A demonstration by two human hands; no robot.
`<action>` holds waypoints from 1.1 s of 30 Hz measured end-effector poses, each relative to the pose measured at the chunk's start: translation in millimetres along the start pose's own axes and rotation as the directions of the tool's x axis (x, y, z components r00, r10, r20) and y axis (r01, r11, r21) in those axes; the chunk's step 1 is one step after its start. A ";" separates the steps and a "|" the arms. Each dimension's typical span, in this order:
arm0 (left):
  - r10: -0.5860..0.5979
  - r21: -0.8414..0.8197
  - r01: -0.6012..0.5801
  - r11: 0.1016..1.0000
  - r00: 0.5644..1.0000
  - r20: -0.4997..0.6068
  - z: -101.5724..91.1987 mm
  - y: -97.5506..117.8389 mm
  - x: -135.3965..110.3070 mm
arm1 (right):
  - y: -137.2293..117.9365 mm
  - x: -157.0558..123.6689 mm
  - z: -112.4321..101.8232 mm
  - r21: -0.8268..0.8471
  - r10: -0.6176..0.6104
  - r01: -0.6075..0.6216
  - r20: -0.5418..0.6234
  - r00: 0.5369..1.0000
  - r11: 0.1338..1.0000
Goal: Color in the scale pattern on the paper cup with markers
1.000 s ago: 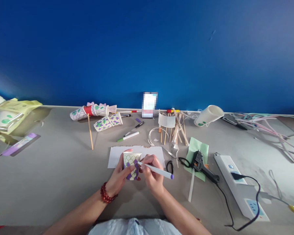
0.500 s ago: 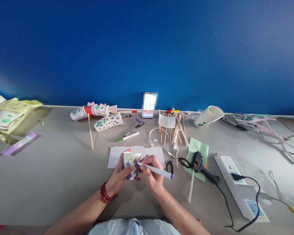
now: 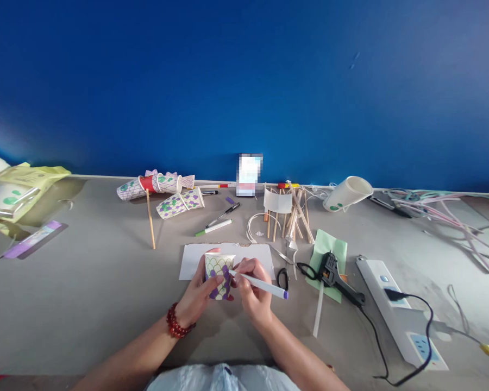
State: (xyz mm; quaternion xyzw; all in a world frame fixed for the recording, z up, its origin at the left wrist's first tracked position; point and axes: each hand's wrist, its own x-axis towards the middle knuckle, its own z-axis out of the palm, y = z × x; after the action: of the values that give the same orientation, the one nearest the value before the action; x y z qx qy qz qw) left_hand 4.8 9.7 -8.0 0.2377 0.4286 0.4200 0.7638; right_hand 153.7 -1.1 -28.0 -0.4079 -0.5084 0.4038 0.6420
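Note:
My left hand (image 3: pixel 199 288) is wrapped round a paper cup (image 3: pixel 220 262) with green scale outlines, some filled in purple. In my right hand (image 3: pixel 252 288) is a white marker with a purple end (image 3: pixel 264 285), its tip at the cup's right side. Under and behind the cup lies a sheet of white card (image 3: pixel 252 252), partly covered by my hands. A pair of scissors (image 3: pixel 282 278) lies just right of my right hand, its handles dark. Farther back are a green-ended marker (image 3: pixel 214 227) and a black pen (image 3: pixel 224 214).
Decorated joined cups (image 3: pixel 167 183) and a second scaled pair (image 3: pixel 180 203) rest at the back left. Wooden sticks (image 3: pixel 297 214), a plain cup (image 3: pixel 346 194), a glue gun (image 3: pixel 334 274) on green paper and a power strip (image 3: pixel 403 309) with a trailing cord occupy the right.

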 end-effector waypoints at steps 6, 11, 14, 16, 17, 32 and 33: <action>0.016 -0.003 -0.016 1.000 1.000 -0.011 1.5 1.0 -0.8 | -0.7 0.0 0.8 -0.037 -0.031 0.031 0.016 0.999 0.999; 0.009 0.001 -0.009 1.000 1.000 -0.005 0.9 -0.2 -0.1 | -2.4 1.2 1.0 -0.026 -0.027 0.027 0.014 1.000 0.999; 0.011 0.003 -0.011 1.000 1.000 -0.008 1.6 0.2 -0.2 | -3.5 1.2 1.9 -0.038 -0.028 0.029 0.011 1.000 0.999; 0.017 0.007 -0.017 1.000 1.000 -0.007 2.0 0.6 -0.3 | -3.2 0.9 2.2 -0.049 -0.021 0.021 0.007 1.000 0.999; 0.019 0.006 -0.019 1.000 1.000 -0.007 2.1 0.7 -0.2 | -2.8 0.6 2.1 -0.050 -0.019 0.020 0.010 1.000 0.999; 0.017 0.004 -0.017 1.000 1.000 0.002 -0.2 -0.7 0.0 | -4.7 1.5 2.3 -0.044 -0.010 0.010 -0.001 1.000 0.999; 0.021 0.002 -0.021 1.000 1.000 0.003 -0.2 -0.7 0.2 | -4.8 1.7 2.2 -0.047 -0.018 0.019 0.004 1.000 0.999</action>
State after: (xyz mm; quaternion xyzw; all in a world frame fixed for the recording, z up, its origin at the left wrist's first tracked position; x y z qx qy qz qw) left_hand 4.9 9.5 -8.8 0.2438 0.4254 0.4269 0.7599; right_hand 152.3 -0.9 -22.6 -0.4177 -0.5226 0.3863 0.6350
